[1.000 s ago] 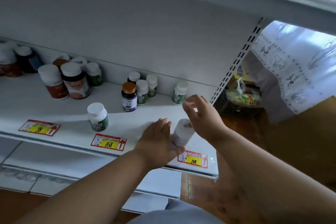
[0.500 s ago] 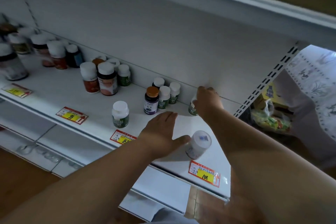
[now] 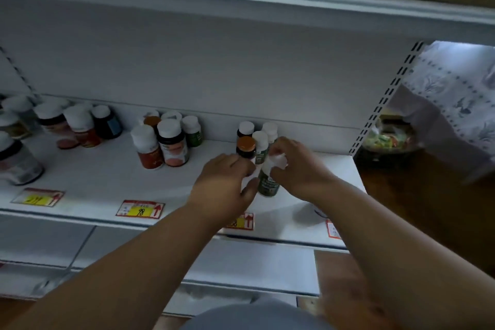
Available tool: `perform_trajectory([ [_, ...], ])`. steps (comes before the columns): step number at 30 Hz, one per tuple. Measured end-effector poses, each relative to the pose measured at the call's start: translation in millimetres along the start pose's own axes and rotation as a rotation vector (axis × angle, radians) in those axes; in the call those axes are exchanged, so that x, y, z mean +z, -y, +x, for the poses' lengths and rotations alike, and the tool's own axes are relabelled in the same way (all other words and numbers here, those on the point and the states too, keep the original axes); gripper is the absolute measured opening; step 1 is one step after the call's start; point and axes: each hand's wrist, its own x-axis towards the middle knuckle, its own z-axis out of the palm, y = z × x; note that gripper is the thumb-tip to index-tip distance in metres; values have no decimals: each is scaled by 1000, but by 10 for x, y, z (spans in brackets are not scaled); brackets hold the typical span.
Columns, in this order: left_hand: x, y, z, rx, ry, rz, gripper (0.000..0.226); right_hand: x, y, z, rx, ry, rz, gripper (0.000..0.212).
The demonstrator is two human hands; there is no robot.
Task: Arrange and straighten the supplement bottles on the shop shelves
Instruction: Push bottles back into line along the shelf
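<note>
Your right hand (image 3: 297,166) grips the green-label bottle (image 3: 268,182) by its cap; left hand (image 3: 227,185) steadies its side. Light, rigid, likely smooth: hold the body.

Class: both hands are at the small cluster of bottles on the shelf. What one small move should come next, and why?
Probably set the green-labelled bottle down upright beside the orange-capped bottle. The right hand holds it by its white cap, tilted, just in front of that cluster, while the left hand rests by its base, and bare shelf lies under it.

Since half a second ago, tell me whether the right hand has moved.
Yes. The right hand came forward from the shelf's back panel, now gripping the green-labelled bottle.
</note>
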Motion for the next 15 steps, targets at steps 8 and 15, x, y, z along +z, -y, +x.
perform_trajectory([
  [8, -128, 744, -105, 22, 491, 156, 64, 650, 376, -84, -26, 13, -70, 27],
  [15, 51, 823, -90, -49, 600, 139, 58, 849, 401, -146, 24, -1, -53, 32],
])
